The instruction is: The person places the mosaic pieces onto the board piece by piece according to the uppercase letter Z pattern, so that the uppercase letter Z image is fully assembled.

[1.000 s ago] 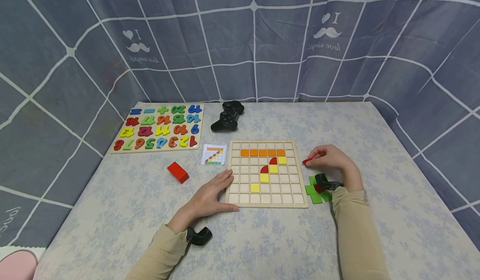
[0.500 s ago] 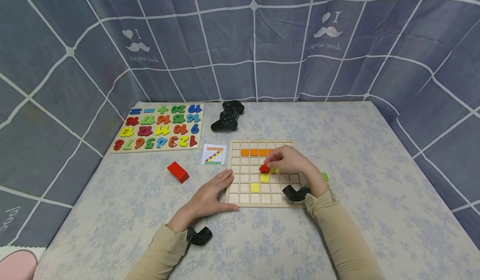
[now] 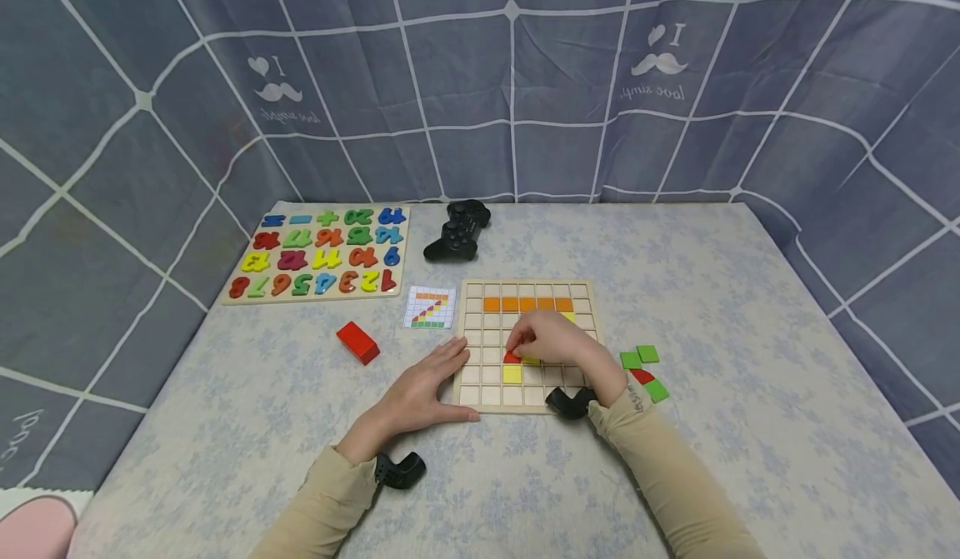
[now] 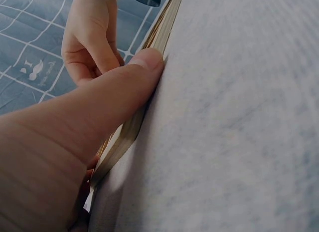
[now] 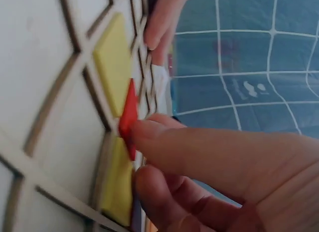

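Head view: right hand (image 3: pixel 551 338) has a red piece (image 3: pixel 512 358) pinched at its fingertips, about mid-frame over the grid board (image 3: pixel 553 396); left hand (image 3: pixel 420 396) is spread loosely, touching the board's left side. Left wrist: thumb's along the board edge. Right wrist: red piece left of center, at the thumb tip, between yellow tiles (image 5: pixel 113 62).

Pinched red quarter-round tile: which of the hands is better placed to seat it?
Likely the right hand: it pinches the red tile at the wooden grid board, while the left hand touches that board's left edge.
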Available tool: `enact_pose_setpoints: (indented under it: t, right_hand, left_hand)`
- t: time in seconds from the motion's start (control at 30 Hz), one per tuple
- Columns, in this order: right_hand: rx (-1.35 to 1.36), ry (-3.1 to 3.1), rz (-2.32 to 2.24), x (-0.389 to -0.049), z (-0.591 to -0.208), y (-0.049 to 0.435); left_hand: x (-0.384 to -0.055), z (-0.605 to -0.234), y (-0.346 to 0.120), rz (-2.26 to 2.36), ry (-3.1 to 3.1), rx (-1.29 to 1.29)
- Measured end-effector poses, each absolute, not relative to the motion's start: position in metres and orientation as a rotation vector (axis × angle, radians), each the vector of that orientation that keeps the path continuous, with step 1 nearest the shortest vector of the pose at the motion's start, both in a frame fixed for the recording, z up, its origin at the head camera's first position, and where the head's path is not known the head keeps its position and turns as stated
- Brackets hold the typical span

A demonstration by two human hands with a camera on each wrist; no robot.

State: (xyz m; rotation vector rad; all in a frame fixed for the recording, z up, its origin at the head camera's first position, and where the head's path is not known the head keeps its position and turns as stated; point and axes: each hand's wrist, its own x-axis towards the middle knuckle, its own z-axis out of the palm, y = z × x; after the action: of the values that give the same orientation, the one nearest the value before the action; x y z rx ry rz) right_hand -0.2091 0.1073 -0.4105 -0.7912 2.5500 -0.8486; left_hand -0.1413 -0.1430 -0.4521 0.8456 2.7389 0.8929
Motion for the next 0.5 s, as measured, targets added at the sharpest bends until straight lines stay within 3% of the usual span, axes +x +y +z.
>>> enact_pose_setpoints:
  t: [0.5]
  right_hand:
    - [-0.706,2.5,-1.268,-0.218,-0.372,0.166]
  left_hand:
    - [-0.142,-0.453,-0.143,0.888,2.743,0.85]
